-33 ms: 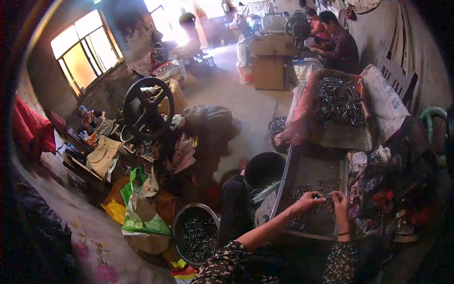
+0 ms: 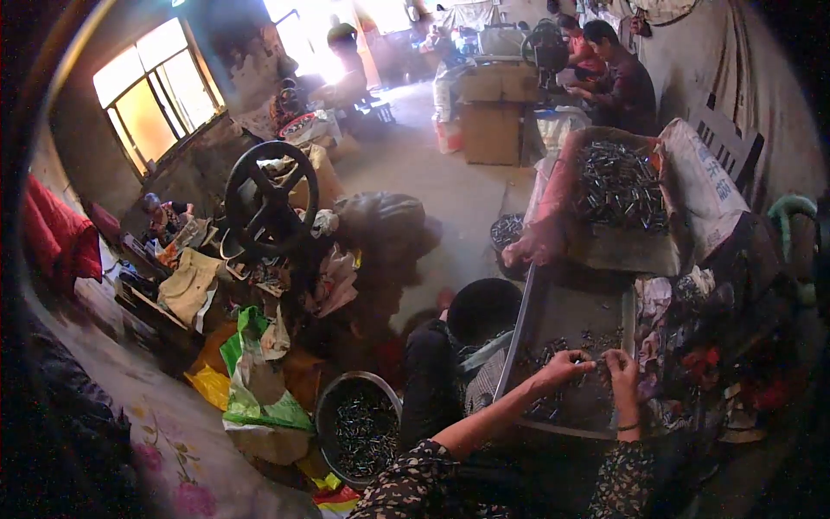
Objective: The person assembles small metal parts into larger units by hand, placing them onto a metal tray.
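Note:
Over a shallow metal tray (image 2: pixel 575 304), my left hand (image 2: pixel 564 368) and my right hand (image 2: pixel 621 370) are close together with a narrow gap between them. The fingertips of both are pinched, and whatever they hold is too small to make out. Small dark metal pieces (image 2: pixel 546 350) lie scattered in the tray under and around my hands. At the tray's far end stands a cloth-lined bin (image 2: pixel 627 242) with a heap of short shiny metal tubes (image 2: pixel 618 186) in it.
To the left of my legs, a round metal basin (image 2: pixel 324 432) holds more metal pieces. A black bucket (image 2: pixel 484 311) stands left of the tray. Beyond are a black handwheel (image 2: pixel 271 199), cardboard boxes (image 2: pixel 491 134) and a seated person (image 2: pixel 618 82). Rags (image 2: pixel 654 303) line the tray's right side.

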`<action>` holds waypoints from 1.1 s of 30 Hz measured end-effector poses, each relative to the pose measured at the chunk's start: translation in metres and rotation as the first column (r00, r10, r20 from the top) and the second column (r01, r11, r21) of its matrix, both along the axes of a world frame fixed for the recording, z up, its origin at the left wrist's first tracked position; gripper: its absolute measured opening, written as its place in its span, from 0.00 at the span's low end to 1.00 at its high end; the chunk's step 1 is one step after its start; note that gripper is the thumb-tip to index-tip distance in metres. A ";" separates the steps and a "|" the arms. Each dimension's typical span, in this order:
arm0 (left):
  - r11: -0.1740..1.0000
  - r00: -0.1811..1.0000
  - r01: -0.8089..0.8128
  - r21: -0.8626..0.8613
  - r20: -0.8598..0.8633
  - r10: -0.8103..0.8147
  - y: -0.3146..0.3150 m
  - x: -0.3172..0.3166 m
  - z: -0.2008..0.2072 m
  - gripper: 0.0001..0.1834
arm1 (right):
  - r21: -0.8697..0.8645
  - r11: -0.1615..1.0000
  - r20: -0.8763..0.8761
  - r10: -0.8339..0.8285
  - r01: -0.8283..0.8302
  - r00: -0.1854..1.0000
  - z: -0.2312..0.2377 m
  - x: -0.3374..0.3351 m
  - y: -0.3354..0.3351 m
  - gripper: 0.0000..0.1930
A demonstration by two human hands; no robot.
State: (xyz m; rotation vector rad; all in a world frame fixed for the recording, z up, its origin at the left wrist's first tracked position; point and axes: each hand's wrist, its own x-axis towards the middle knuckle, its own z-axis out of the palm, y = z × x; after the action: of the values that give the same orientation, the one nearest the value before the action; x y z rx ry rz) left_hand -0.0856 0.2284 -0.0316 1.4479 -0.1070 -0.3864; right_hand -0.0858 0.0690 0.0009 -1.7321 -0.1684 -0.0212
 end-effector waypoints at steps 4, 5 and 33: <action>1.000 1.000 -0.001 0.024 -0.021 0.002 0.000 -0.003 0.007 0.15 | -0.012 1.000 0.023 -0.012 0.012 1.000 -0.008 0.001 -0.002 0.11; 0.999 1.000 -0.005 0.033 -0.013 0.005 0.000 -0.004 0.009 0.15 | -0.012 1.000 0.027 -0.018 0.018 0.999 -0.009 0.001 -0.002 0.11; 0.958 0.980 0.073 0.277 -0.200 -0.017 -0.006 -0.011 0.034 0.12 | -0.313 0.934 0.380 -0.045 0.174 0.924 -0.007 -0.015 -0.008 0.09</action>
State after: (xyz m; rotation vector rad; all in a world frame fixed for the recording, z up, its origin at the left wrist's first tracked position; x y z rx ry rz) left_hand -0.0966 0.2229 0.0022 1.6830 0.0776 -0.5991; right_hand -0.1009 0.0613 -0.0064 -2.0731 -0.3671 -0.4264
